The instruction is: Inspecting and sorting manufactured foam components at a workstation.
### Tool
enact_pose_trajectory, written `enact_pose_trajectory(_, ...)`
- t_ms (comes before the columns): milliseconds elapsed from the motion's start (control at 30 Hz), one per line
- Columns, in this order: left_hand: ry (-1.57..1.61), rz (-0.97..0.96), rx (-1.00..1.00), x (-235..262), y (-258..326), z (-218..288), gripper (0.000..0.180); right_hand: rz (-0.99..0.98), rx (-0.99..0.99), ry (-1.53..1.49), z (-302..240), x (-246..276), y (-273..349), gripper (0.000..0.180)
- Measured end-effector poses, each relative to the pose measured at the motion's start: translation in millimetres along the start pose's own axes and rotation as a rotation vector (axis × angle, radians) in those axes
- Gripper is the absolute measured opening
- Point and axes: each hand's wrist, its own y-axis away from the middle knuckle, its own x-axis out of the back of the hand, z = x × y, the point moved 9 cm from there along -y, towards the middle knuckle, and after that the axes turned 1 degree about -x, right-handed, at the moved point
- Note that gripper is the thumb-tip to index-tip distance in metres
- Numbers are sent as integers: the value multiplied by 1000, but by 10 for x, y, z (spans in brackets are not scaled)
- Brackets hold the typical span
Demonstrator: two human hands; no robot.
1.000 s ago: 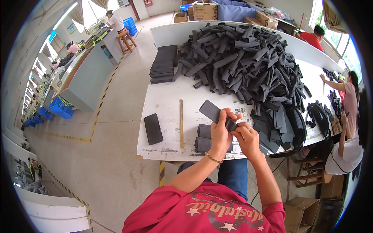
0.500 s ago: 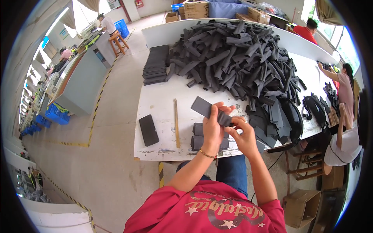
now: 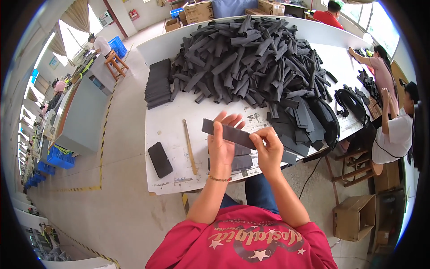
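Observation:
A dark grey flat strip [image 3: 234,135] of fabric-like material stretches between my hands above the table's front edge. My left hand [image 3: 221,150] has its thumb over the strip near one end, with the other fingers extended behind it. At the opposite end my right hand [image 3: 269,151] pinches the strip between thumb and fingers. Below my hands, partly hidden by them, lie dark folded pieces [image 3: 240,162] in small stacks. To their left are a thin wooden stick [image 3: 189,145] and a black phone [image 3: 160,160].
A large heap of rolled dark pieces [image 3: 242,62] fills the table's back, beside a neat dark stack [image 3: 157,84]. Flat dark pieces [image 3: 304,120] and a black curved item [image 3: 330,123] lie right. Co-workers sit beyond; a cardboard box [image 3: 354,217] stands on the floor.
The strip, bent over at my right hand before, is now drawn out straight between both hands. My right hand has turned and holds its end. The whole view has shifted.

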Motion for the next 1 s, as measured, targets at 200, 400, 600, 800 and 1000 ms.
enact_pose_trajectory(200,-53,81,19,342,-25,148,20,-56,290,136,-294,12,12,12)
enact_pose_trajectory(400,-88,94,26,373,-12,153,17,-97,268,144,-135,44,-17,12)
enact_pose_trajectory(600,-215,225,50,503,38,196,19,-95,326,196,-150,48,33,13)
enact_pose_trajectory(800,-458,301,102,803,215,342,17,-211,-154,88,444,-8,88,9)
enact_pose_trajectory(1000,-1244,266,-197,1320,562,504,17,-279,-475,205,1127,-151,448,14)
